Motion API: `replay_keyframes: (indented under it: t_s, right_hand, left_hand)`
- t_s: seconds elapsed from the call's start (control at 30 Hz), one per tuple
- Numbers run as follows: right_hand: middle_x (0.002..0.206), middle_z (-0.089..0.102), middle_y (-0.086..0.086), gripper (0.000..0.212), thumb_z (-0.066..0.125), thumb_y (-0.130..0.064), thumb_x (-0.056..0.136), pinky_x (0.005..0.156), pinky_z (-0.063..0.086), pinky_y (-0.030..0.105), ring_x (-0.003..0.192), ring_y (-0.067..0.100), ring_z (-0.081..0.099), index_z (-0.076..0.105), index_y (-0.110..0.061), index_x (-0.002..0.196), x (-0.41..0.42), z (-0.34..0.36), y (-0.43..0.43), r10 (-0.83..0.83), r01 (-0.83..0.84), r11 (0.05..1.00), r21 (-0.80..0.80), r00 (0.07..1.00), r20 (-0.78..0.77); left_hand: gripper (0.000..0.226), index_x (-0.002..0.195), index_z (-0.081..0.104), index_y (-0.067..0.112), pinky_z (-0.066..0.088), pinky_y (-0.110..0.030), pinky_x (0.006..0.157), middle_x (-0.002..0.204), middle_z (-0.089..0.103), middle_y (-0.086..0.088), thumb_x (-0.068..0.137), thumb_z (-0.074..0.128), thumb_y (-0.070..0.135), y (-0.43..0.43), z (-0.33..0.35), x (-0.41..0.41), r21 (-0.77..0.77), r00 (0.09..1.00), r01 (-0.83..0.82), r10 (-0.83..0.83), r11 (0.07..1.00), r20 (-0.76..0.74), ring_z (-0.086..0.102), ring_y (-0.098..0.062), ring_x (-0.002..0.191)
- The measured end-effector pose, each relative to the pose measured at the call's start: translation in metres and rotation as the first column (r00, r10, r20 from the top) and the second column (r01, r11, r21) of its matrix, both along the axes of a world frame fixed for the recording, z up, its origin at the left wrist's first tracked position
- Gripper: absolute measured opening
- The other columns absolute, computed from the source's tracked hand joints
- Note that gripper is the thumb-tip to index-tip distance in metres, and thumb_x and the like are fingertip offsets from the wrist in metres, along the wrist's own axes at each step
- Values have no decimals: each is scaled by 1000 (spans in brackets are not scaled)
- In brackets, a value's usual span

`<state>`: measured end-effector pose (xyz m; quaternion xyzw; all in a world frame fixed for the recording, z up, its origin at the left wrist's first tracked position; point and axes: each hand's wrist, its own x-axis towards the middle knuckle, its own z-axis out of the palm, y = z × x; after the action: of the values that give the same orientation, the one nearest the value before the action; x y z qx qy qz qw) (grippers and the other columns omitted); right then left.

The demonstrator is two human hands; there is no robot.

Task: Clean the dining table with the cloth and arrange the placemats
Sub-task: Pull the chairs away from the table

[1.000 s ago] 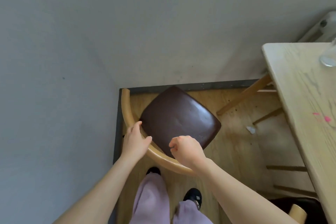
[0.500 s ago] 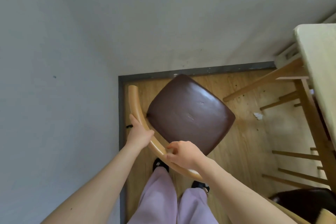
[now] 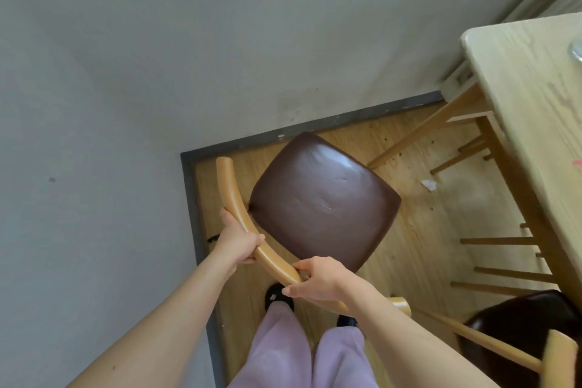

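Note:
A wooden chair with a dark brown seat (image 3: 324, 201) and a curved backrest rail (image 3: 234, 198) stands in the corner of the room below me. My left hand (image 3: 236, 241) grips the rail near its middle. My right hand (image 3: 318, 280) grips the same rail lower down, closer to me. The light wooden dining table (image 3: 535, 98) fills the right edge. No cloth or placemat is in view.
Grey walls (image 3: 126, 72) close in on the left and behind the chair. A second chair (image 3: 522, 331) with a dark seat sits at bottom right under the table. A scrap of paper (image 3: 429, 184) lies on the wooden floor. A shiny object (image 3: 576, 52) rests on the table's edge.
Both hands keep hold of the backrest rail while the chair has turned and shifted slightly to the right. My view has swung back towards the table.

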<state>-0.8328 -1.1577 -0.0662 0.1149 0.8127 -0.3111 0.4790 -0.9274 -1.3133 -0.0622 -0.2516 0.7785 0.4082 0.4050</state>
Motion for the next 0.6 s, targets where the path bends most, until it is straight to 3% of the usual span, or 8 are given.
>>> replay_keyframes:
  t_s: [0.2, 0.33, 0.47, 0.6]
  right_hand:
    - [119, 63, -6, 61, 62, -62, 77, 94, 46, 30, 111, 18, 56, 53, -36, 132, 13, 2, 26, -71, 71, 997, 10, 997, 9]
    - [120, 64, -7, 57, 62, -59, 79, 95, 45, 30, 113, 15, 56, 54, -37, 131, 22, 8, 45, -181, 182, 983, -19, 983, 13]
    - [123, 62, -5, 56, 60, -56, 82, 96, 45, 31, 114, 16, 55, 53, -32, 132, 30, 12, 61, -260, 260, 965, -39, 965, 16]
    - [123, 59, -3, 56, 65, -44, 82, 93, 46, 30, 113, 18, 55, 51, -29, 134, 39, 11, 68, -259, 259, 966, -4, 966, 9]
  left_hand:
    - [106, 148, -15, 33, 57, -45, 75, 132, 45, -14, 85, 66, 3, 30, 2, -3, 25, 996, 89, -88, 996, -18, 55, -19, 82]
    - [106, 148, -11, 35, 56, -47, 78, 135, 44, -13, 84, 67, 4, 57, 6, -10, 34, 985, 173, -172, 984, -31, 58, -29, 103]
    - [103, 149, -9, 34, 57, -42, 72, 134, 46, -13, 85, 66, 6, 82, 8, -17, 21, 962, 267, -265, 964, -67, 55, -21, 88]
    - [101, 149, -9, 34, 56, -45, 76, 137, 44, -14, 86, 64, 5, 102, 8, -19, 47, 956, 294, -293, 955, -36, 56, -23, 91]
